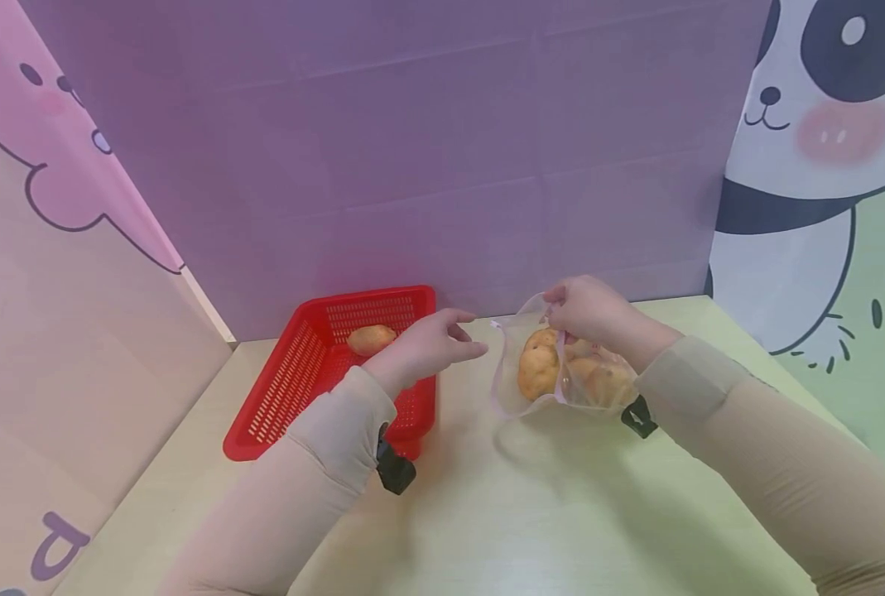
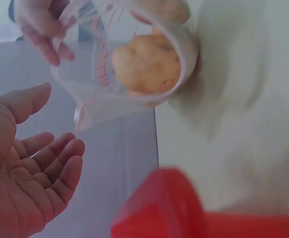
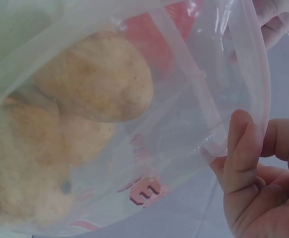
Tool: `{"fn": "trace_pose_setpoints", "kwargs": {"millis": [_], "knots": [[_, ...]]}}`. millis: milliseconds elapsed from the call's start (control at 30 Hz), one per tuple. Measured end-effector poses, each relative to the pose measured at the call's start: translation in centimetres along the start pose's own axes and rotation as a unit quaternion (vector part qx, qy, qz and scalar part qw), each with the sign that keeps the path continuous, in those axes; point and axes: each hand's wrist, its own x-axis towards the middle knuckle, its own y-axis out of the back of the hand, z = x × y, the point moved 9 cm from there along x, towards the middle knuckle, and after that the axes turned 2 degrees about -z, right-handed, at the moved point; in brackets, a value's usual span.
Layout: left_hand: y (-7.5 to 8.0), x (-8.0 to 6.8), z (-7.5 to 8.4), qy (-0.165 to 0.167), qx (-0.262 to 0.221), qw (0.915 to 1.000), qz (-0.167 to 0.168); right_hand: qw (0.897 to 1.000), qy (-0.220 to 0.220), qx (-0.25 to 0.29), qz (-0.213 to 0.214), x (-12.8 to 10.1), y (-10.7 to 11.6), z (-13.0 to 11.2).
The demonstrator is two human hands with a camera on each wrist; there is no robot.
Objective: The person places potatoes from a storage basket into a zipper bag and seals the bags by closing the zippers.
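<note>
My right hand [image 1: 589, 313] pinches the rim of a clear plastic zip bag [image 1: 512, 364], its mouth facing left. Several potatoes [image 3: 97, 77] lie inside the bag; one potato [image 1: 539, 368] shows near the opening. My left hand [image 1: 430, 343] holds nothing, fingers loosely bent and apart, between the basket and the bag mouth. In the left wrist view, the left palm [image 2: 15, 183] faces up beside the bag opening. A red plastic basket [image 1: 300, 377] stands to the left, partly behind the left forearm, with one potato [image 1: 371, 339] visible in it.
Both things stand on a pale wooden table [image 1: 546, 530]. A purple cloth wall [image 1: 442, 165] rises right behind the basket and bag. Printed panels flank the table, with a panda [image 1: 792, 215] on the right one.
</note>
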Motion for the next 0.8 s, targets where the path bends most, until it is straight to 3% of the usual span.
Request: {"fn": "trace_pose_setpoints", "kwargs": {"millis": [300,533,800], "knots": [[4.1,-0.4,-3.1,0.037,-0.058,0.997,0.037,1.0,0.003,-0.004,0.001,-0.1,0.0,-0.2],[6.7,-0.3,-6.0,0.092,-0.153,0.9815,0.071,1.0,0.001,-0.01,0.0,0.0,0.1,0.0],[8.8,-0.2,-8.6,0.125,-0.162,0.9742,0.094,1.0,-0.003,-0.007,0.0,-0.2,-0.1,-0.1]]}}
